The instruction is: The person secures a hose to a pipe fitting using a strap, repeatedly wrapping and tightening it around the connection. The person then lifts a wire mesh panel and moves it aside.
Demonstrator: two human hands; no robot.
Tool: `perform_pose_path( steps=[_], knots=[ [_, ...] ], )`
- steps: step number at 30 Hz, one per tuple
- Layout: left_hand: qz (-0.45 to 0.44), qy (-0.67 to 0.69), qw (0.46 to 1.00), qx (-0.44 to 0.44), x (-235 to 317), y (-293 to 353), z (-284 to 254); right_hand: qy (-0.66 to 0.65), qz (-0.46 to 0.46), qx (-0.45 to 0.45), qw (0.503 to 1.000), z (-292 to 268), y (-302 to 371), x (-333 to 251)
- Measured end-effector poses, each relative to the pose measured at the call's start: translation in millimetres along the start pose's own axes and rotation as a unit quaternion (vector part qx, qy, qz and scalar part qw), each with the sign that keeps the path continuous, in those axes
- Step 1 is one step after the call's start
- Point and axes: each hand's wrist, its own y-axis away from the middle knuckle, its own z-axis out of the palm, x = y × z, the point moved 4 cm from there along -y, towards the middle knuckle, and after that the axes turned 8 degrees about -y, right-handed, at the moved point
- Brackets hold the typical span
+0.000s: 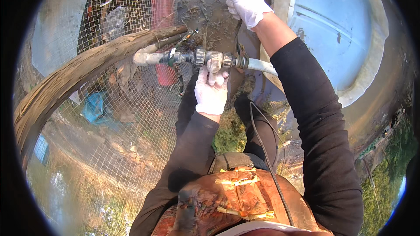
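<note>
My gloved left hand [211, 91] has its fingers curled around the pale handle of a valve [213, 61] from below. The valve sits in a pipe line with dark ribbed union nuts on both sides. On its left, a clamp [172, 57] joins it to a grey elbow pipe [143, 56]; on its right, a pale pipe [260, 65] passes under my right sleeve. Beyond the valve, my gloved right hand [247, 5] is raised, index finger stretched left and the others bent in. A dark strip [237, 39] runs from beneath this hand to the pipe joint; its upper end is hidden.
A wire mesh fence [118, 135] stands at left, with a thick wooden pole [83, 67] across it. Behind the mesh are a red post [163, 0] and blue plastic [93, 107]. A large light-blue tub [332, 26] lies at right, beside muddy ground. A cord [267, 148] hangs before me.
</note>
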Motion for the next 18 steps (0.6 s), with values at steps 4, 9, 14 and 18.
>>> perform_pose_path(
  steps=[4, 9, 14, 18],
  knots=[
    [0.15, -0.15, 0.977, 0.014, -4.6, 43.2, 18.6, 0.025, -0.114, -0.035, 0.993, -3.3, 46.5, -31.0],
    [0.252, -0.604, 0.756, 0.011, 12.4, 81.9, 64.3, 0.303, -0.226, 0.023, 0.926, -10.3, 133.5, -53.6],
    [0.199, -0.584, 0.787, 0.007, 19.5, 77.8, 77.8, 0.544, -0.237, 0.054, 0.803, -7.1, 178.8, -57.3],
    [0.222, -0.556, 0.801, -0.017, 17.3, 72.7, 80.2, 0.604, -0.146, 0.003, 0.784, -19.0, 192.7, -60.9]
  ],
)
